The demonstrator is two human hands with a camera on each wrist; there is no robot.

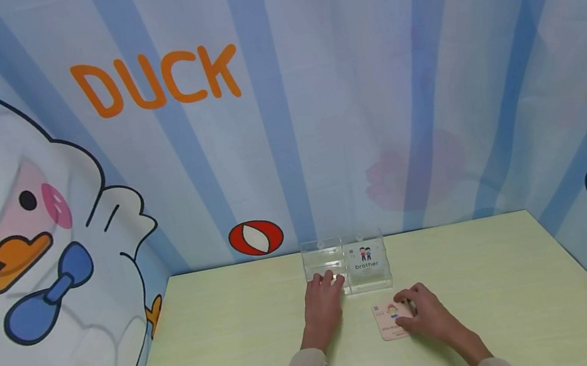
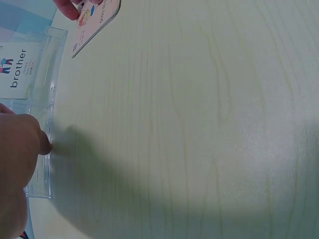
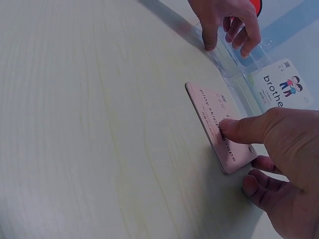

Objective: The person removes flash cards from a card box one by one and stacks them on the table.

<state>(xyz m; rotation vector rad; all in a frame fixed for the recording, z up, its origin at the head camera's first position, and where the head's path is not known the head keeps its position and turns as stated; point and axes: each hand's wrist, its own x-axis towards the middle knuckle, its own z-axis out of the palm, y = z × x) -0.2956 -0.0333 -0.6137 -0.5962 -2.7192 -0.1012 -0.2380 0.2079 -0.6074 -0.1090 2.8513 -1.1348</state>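
A clear plastic card holder (image 1: pixel 350 288) with two side-by-side compartments stands at the table's back edge. Its right compartment contains a white "brother" flash card (image 1: pixel 366 255) with two drawn children. My left hand (image 1: pixel 324 305) grips the left compartment, thumb at the front edge and fingers reaching inside, as the right wrist view shows (image 3: pixel 229 20). In front of the holder lies a thin stack of pink flash cards (image 3: pixel 219 127), the top one reading "play skipping rope". My right hand (image 1: pixel 427 318) pinches this stack, thumb on its face and fingers at the right edge, partly hidden.
The pale wood-grain table (image 1: pixel 226 345) extends to both sides and toward me. Directly behind it hangs a blue striped curtain (image 1: pixel 339 106) printed with ducks and the word DUCK, close to the holder's back.
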